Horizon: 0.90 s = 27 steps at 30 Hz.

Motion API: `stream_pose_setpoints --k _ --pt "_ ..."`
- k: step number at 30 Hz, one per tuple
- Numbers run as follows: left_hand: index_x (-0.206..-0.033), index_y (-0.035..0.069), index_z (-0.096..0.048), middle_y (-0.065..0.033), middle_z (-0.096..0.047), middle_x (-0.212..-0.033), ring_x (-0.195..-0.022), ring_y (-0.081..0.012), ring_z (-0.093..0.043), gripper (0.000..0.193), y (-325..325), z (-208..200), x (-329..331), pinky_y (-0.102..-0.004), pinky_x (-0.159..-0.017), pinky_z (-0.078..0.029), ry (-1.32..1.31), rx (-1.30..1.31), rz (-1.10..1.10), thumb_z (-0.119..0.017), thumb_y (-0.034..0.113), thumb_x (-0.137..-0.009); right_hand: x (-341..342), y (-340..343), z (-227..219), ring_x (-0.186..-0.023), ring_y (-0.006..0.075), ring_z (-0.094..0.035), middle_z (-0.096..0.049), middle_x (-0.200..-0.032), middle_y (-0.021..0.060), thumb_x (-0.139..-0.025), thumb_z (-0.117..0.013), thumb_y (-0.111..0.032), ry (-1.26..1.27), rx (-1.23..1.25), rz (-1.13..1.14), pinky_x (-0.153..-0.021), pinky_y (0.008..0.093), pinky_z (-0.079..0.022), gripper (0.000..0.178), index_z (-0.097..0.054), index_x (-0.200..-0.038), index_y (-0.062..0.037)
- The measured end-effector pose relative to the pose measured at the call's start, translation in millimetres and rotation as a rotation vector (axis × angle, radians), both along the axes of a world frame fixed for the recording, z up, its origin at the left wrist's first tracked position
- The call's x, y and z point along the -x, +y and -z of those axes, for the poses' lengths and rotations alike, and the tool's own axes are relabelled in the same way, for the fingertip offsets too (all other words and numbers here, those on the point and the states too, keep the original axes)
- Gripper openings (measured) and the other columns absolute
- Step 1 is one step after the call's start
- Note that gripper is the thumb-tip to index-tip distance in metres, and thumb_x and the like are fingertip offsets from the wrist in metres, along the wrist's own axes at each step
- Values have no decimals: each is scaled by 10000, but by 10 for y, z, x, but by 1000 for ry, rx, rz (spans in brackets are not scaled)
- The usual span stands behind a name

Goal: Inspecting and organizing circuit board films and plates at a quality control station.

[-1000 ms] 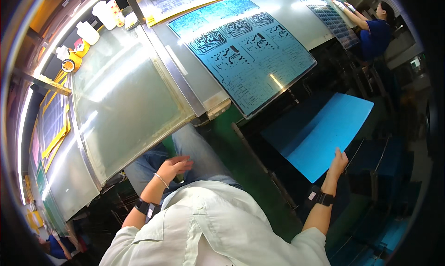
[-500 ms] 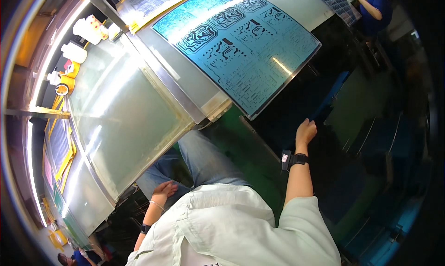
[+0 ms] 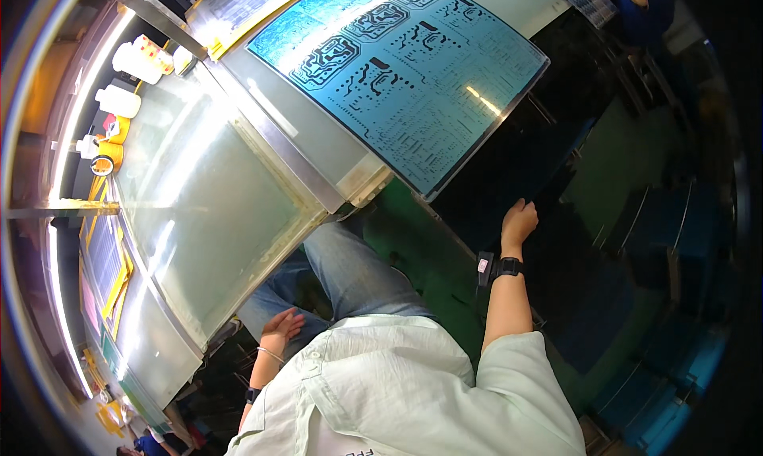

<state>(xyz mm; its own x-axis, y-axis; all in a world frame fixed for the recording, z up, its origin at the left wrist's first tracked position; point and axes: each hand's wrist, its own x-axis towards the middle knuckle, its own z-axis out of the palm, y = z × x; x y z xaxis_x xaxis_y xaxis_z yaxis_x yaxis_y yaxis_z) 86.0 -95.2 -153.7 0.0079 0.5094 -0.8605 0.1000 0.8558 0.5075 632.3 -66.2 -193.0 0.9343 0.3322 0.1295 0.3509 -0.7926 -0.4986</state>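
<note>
My right hand [image 3: 518, 222] is stretched out to the right, its fingers closed against a very dark area. What it grips, if anything, is lost in the dark. Beyond it is a dark blue flat edge [image 3: 584, 134], apart from the fingers. My left hand [image 3: 284, 325] hangs by my thigh with fingers loosely stretched and nothing in them. Ahead, a large blue sheet with black circuit patterns [image 3: 429, 83] lies on the pale worktop [image 3: 314, 138], its near corner sticking out past the worktop's edge.
On the left is a glass-topped table [image 3: 214, 210] with a metal rail. White bottles [image 3: 119, 101] and a roll of orange tape [image 3: 103, 164] stand along its far side. Dark blue panels with thin rods [image 3: 660, 226] are at right. A person in blue [image 3: 644, 11] works far right.
My right hand has drawn slightly left, away from the dark blue edge, still closed. The view has shifted a little. My left hand stays by my thigh.
</note>
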Motion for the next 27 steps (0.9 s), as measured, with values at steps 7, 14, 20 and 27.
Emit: stream_pose_setpoints --k 7,14,20,27 --pt "-1215 22 -517 -127 -636 -1051 -915 -182 -626 383 41 -30 -67 -253 -761 -488 47 7 30 -551 245 -905 -5 34 49 -825 416 -610 -623 -843 273 -878 -504 -124 19 -9 17 -725 434 -496 223 -605 -880 74" --pt "-1218 32 -517 -119 -641 -1040 -908 -182 -631 372 70 20 -73 -243 -740 -490 55 12 53 -538 241 -912 -82 39 101 -809 424 -606 -620 -835 274 -864 -507 -136 38 15 -1 -713 443 -493 230 -603 -845 72" --pt "-1208 48 -524 -113 -648 -1028 -856 -182 -640 352 80 292 177 -258 -701 -502 -90 117 -31 -543 230 -907 -99 100 111 -833 440 -589 -609 -838 294 -847 -509 -148 52 29 -4 -745 463 -475 260 -605 -857 93" --pt "-1178 53 -542 -101 -656 -1001 -824 -160 -638 317 184 178 -4 -259 -684 -504 -106 145 -54 -558 198 -897 -136 184 7 -802 423 -603 -616 -813 279 -840 -513 -123 39 20 -18 -717 448 -492 221 -606 -818 76"
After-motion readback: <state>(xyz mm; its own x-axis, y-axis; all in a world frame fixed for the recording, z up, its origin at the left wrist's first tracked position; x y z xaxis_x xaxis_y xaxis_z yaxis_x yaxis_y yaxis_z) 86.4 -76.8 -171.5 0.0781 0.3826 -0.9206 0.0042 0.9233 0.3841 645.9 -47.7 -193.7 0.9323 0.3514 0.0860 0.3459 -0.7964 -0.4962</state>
